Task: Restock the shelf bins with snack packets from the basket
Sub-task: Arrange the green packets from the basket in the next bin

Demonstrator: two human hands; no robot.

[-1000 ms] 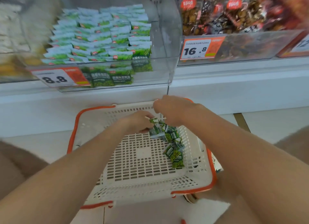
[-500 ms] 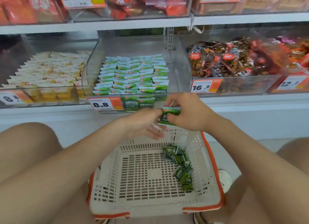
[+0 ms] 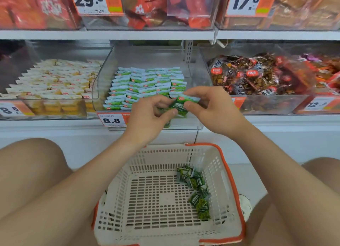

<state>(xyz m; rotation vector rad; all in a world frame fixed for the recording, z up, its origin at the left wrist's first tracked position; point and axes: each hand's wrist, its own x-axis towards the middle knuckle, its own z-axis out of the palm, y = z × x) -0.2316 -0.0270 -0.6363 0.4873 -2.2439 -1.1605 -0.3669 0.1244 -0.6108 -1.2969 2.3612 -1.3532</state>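
A shop: shelf bins [image 3: 150, 117] of snacks with price tags [image 3: 112, 119].

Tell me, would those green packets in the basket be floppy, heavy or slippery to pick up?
Probably light: the packets are small, and the held packet sits pinched between left hand and right hand. Likely soft, not stiff: they lie slumped at odd angles against the basket wall. The shiny wrap might be slightly slippery.
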